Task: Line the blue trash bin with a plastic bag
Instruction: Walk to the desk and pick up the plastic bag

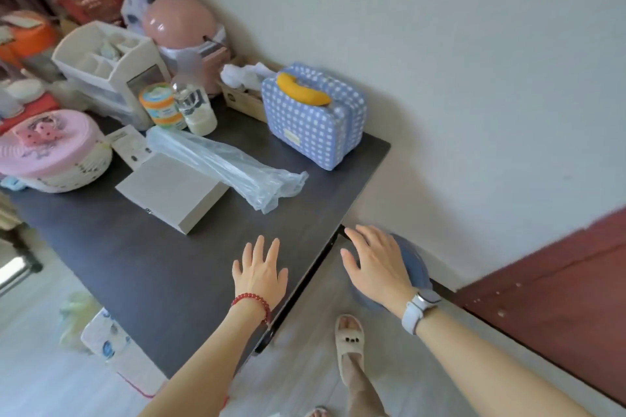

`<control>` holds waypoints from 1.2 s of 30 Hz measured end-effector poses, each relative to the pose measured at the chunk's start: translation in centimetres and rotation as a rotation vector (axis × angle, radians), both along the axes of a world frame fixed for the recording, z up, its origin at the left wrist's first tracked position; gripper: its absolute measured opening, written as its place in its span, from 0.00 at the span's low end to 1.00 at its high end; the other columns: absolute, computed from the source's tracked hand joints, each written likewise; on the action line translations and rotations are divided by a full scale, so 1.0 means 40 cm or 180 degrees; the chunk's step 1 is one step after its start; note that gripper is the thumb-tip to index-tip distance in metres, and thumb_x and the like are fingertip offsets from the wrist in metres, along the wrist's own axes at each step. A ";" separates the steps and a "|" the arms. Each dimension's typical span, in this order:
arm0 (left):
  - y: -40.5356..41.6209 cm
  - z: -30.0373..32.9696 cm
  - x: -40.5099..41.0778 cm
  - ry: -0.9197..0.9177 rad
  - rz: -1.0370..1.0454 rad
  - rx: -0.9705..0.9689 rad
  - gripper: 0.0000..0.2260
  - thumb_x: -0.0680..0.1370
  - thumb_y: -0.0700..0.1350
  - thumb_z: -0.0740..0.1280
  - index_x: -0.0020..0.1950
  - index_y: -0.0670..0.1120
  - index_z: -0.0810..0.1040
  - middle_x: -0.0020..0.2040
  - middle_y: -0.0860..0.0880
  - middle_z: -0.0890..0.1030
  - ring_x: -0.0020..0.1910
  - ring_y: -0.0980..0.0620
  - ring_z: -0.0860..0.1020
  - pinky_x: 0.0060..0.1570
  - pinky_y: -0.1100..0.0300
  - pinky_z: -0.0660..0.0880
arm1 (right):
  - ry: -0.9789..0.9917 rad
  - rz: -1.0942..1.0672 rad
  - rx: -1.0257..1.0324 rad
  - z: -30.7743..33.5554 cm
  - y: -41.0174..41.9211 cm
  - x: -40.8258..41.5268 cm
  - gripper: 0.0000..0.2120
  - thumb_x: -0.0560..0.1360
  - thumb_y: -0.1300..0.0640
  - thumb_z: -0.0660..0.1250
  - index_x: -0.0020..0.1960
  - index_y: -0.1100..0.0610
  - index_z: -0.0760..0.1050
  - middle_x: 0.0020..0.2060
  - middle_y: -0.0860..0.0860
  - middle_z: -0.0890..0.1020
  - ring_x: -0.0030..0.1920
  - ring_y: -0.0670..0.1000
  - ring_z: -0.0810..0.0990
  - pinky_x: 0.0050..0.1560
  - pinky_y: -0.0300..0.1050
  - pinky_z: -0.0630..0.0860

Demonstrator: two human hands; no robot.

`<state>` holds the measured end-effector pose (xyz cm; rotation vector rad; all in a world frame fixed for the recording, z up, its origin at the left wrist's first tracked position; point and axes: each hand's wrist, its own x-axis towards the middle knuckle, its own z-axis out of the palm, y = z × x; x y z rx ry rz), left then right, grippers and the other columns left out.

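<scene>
A pale blue plastic bag (230,167), bunched into a long roll, lies on the dark table (142,267), partly across a grey box. The blue trash bin (415,264) stands on the floor beside the table's right edge, near the wall; my right hand (376,262) hovers over it with fingers spread and hides most of it. Whether that hand touches the bin I cannot tell. My left hand (261,269), wearing a red bead bracelet, is held flat and open over the table's near right part, holding nothing.
A blue polka-dot bag (315,118) with a yellow handle stands at the table's back right. The grey box (172,191), a pink round tin (50,152), a white organiser (108,71) and bottles fill the left. A dark red door (559,298) is at right; my slippered foot (350,345) is below.
</scene>
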<state>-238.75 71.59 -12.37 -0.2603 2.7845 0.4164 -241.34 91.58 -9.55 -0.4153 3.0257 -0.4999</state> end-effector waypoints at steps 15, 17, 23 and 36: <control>-0.046 -0.162 -0.088 -0.0658 0.0995 -0.0110 0.40 0.60 0.73 0.32 0.71 0.62 0.38 0.77 0.51 0.39 0.74 0.45 0.35 0.71 0.40 0.35 | 0.0229 0.1422 -0.0516 -0.139 -0.388 -0.515 0.20 0.73 0.50 0.54 0.52 0.62 0.77 0.46 0.59 0.83 0.51 0.62 0.79 0.52 0.60 0.76; -0.046 -0.162 -0.090 -0.0689 0.0980 -0.0119 0.40 0.61 0.74 0.34 0.71 0.62 0.38 0.77 0.51 0.39 0.74 0.45 0.35 0.70 0.41 0.34 | -0.0152 0.1512 -0.0248 -0.163 -0.407 -0.523 0.23 0.74 0.44 0.54 0.66 0.53 0.68 0.62 0.58 0.75 0.65 0.62 0.70 0.63 0.69 0.64; -0.046 -0.154 -0.093 -0.0614 0.1020 -0.0054 0.36 0.67 0.70 0.44 0.72 0.61 0.43 0.77 0.50 0.43 0.75 0.43 0.39 0.71 0.40 0.37 | -0.0313 0.2076 0.0294 -0.222 -0.391 -0.507 0.29 0.73 0.39 0.53 0.71 0.42 0.51 0.73 0.57 0.52 0.70 0.65 0.60 0.61 0.69 0.66; -0.111 -0.018 -0.295 0.1904 0.0050 0.0684 0.22 0.77 0.55 0.56 0.70 0.55 0.57 0.72 0.45 0.60 0.71 0.43 0.56 0.69 0.47 0.57 | -0.1058 0.0361 -0.1975 -0.045 -0.209 -0.421 0.12 0.74 0.64 0.64 0.57 0.61 0.75 0.52 0.49 0.72 0.53 0.44 0.72 0.58 0.31 0.70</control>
